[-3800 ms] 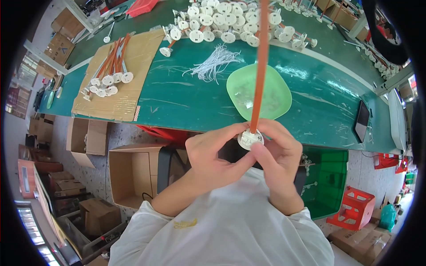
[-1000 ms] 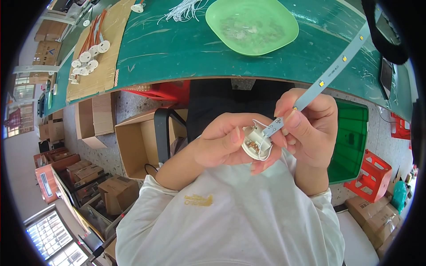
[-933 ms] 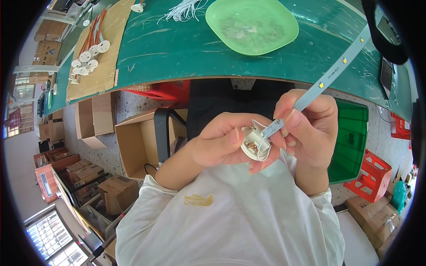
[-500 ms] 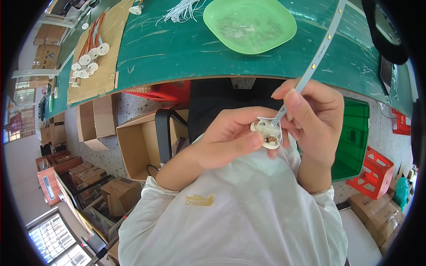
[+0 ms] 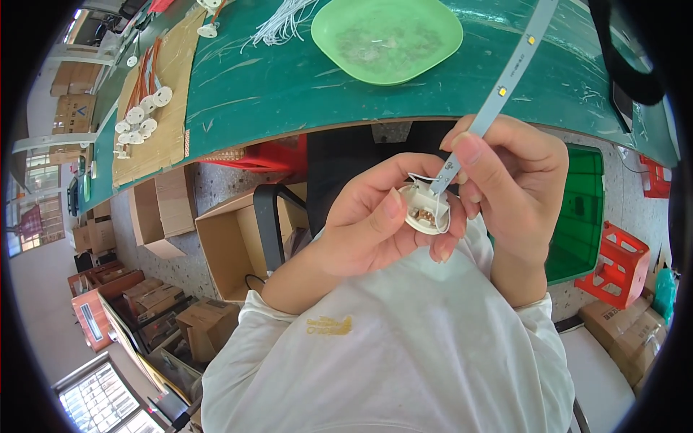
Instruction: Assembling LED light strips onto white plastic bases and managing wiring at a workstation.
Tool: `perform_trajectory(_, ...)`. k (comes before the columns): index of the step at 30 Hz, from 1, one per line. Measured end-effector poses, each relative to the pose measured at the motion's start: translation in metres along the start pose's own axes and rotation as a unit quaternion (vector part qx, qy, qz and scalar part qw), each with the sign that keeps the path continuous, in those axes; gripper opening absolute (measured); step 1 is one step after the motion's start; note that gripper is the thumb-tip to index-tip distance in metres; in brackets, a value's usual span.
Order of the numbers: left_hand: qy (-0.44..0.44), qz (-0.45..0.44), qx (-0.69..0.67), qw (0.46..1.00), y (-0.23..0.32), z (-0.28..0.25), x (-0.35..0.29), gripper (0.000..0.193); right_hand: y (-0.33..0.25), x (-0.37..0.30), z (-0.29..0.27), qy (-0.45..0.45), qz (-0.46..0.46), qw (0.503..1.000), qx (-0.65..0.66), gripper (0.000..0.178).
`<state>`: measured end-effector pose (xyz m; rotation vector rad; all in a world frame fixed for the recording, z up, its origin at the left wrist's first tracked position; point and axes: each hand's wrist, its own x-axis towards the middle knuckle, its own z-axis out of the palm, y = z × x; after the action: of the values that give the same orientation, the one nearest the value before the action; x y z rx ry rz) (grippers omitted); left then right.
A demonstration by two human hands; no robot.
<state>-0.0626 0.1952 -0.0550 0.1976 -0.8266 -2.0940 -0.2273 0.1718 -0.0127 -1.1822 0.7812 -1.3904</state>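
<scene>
My left hand [image 5: 379, 216] is closed around a round white plastic end cap [image 5: 424, 209], its hollow side facing up. Inside the cap some coppery metal parts show, and thin white wires loop over its rim. Between the thumb and fingers of my right hand [image 5: 509, 180] is a pale LED strip [image 5: 499, 92] with small yellow chips. The strip's lower end meets the cap's inside edge; how deep it sits I cannot tell. Its upper end runs out past the top of the picture.
A green table [image 5: 245, 108] spans the far side, carrying a light green tray [image 5: 393, 76], a bundle of white wires [image 5: 283, 20] and cardboard [image 5: 162, 137] with several white caps on orange leads [image 5: 148, 105]. Below stand an open carton [image 5: 232, 242], a green bin [image 5: 577, 216] and a red stool [image 5: 619, 263].
The cap has tipped so its hollow shows more, and my left thumb has drawn back toward its rim. Hands, cap and strip have shifted slightly; the view has turned a little.
</scene>
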Motion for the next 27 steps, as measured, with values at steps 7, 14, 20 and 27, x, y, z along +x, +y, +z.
perform_trajectory(7, -0.072, 0.016, -0.079, 0.994, 0.007, 0.005, 0.024, 0.054, -0.016, 0.008, -0.005, -0.011, -0.056, 0.998, 0.008, 0.007)
perform_trajectory(14, 0.036, 0.143, 0.245, 0.958, 0.043, 0.002, 0.067, 0.076, -0.066, 0.071, -0.031, 0.014, -0.108, 0.974, -0.199, 0.013)
perform_trajectory(20, 0.241, 0.32, 0.743, 0.536, 0.085, -0.065, 0.045, 0.05, -0.093, 0.248, -0.14, 0.219, -0.157, 0.911, -0.311, 0.018)
perform_trajectory(27, 0.262, 0.287, 0.843, 0.372, 0.088, -0.091, 0.023, 0.046, -0.037, 0.429, -0.256, 0.272, -0.134, 0.789, -0.534, 0.019)
